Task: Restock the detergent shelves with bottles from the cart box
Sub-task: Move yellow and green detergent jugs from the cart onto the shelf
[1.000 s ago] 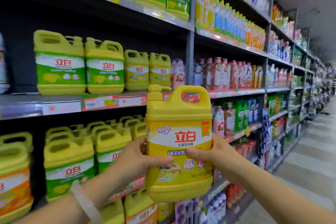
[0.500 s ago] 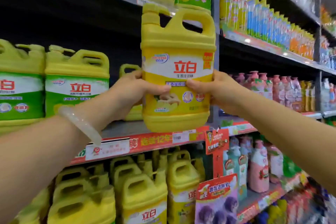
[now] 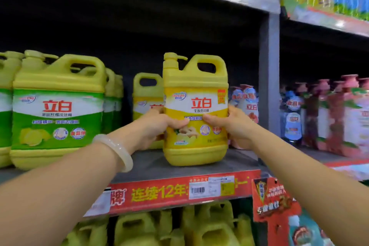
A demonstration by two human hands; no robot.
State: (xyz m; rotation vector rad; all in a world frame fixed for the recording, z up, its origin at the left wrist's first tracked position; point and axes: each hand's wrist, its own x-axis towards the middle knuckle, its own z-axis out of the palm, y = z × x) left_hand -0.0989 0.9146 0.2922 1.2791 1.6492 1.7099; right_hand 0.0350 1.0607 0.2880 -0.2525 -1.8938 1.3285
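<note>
Nearest the camera, your two forearms reach up and forward, and a pale bangle (image 3: 117, 151) sits on your left wrist. Past it, your left hand (image 3: 154, 128) wraps the left side of the yellow jug (image 3: 196, 124), thumb curled across the front label. Your right hand (image 3: 232, 126) grips the right side the same way, thumb on the label, fingers round the edge. Both hands are closed on the jug.

The jug stands upright, pump and handle on top, label facing you. Its base appears to rest on the grey shelf (image 3: 159, 166), near the front edge, just above the red price strip (image 3: 179, 190) with its barcode tag. Whether the base bears fully on the board, you cannot tell.

Just behind it, to the left, stands a second yellow jug (image 3: 145, 94), partly hidden by your left hand. Further left, a row of green-label jugs (image 3: 58, 114) stands on the same shelf. To the right, small bottles (image 3: 246, 100) crowd against the grey upright post (image 3: 268, 78), with pink bottles (image 3: 339, 114) beyond it, blurred. Below the shelf, more yellow jugs (image 3: 209, 227) show their handles.
</note>
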